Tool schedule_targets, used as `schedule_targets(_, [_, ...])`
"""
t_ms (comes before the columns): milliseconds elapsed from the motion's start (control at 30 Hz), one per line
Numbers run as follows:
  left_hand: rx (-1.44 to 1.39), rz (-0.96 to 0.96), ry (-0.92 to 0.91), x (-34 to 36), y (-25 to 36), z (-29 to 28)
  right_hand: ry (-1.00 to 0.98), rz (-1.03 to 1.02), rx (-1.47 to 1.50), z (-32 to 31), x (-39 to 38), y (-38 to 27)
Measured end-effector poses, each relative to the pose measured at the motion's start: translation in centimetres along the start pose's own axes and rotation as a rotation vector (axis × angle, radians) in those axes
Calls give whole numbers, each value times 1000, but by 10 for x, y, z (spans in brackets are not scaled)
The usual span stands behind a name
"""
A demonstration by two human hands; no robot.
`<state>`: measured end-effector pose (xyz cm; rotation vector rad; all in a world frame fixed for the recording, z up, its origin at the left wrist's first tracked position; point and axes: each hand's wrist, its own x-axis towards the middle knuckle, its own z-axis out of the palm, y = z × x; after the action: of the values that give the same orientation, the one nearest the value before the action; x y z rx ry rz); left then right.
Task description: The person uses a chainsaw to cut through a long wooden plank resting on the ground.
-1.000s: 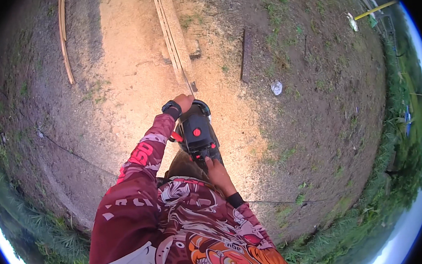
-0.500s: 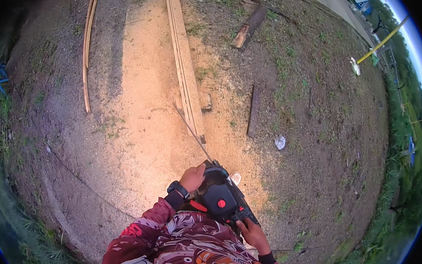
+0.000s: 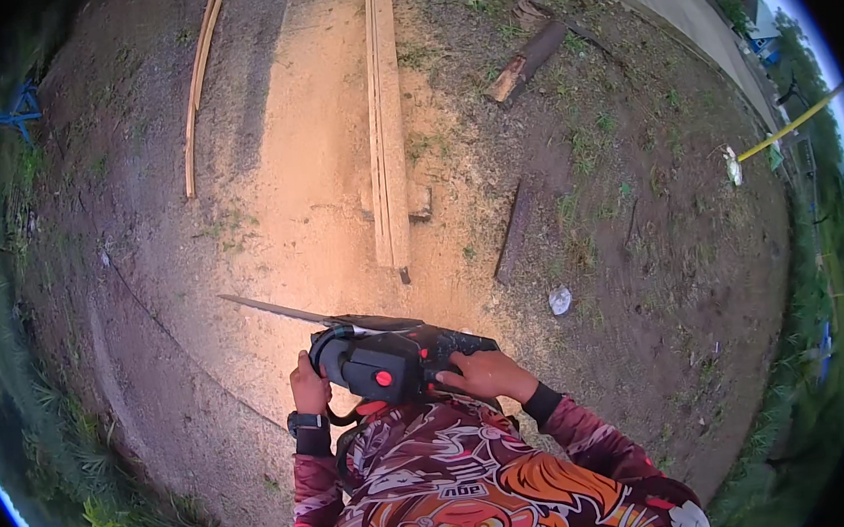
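A black chainsaw [image 3: 381, 365] with red parts is held close in front of my body, its long bar pointing to the left and a little away from me. My left hand [image 3: 308, 384], with a dark watch at the wrist, is closed around the front handle. At the saw's right end my right hand [image 3: 487, 372] grips the rear handle; some of its fingers are hidden beneath. Beyond the saw lies a long sawn timber [image 3: 389, 166] with lengthwise cuts, its near end apart from the bar.
A wood block [image 3: 420, 202] lies under the timber. Thin curved strips [image 3: 201, 92] lie at the far left. To the right are a log [image 3: 528, 59], a dark plank [image 3: 512, 233] and a crumpled clear plastic piece [image 3: 560, 301]. Sawdust [image 3: 305, 183] covers the middle ground.
The chainsaw has swung left, from pointing forward beside the timber's end to lying across my body. Both hands have stayed on it, the left moving left and the right moving up.
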<state>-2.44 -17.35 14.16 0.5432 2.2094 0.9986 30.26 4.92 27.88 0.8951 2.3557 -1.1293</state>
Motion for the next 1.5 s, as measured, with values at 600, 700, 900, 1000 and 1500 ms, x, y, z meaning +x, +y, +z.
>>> schedule_targets(600, [-769,-635,332,-65,-2,-56,-275,-201,-398,-17,102,-109])
schedule_targets(700, [-834,-671,343,-74,-8,-63,-290,-194,-414,-21,109,-115])
schedule_targets(900, [-802,-637,322,-63,5,-63,-296,-222,-440,-23,124,-105])
schedule_targets(1000, [-804,-646,328,-61,-5,-62,-318,-208,-422,-22,124,-103])
schedule_targets(1500, [-741,-578,304,-34,-5,-58,-327,-195,-433,-37,126,-108])
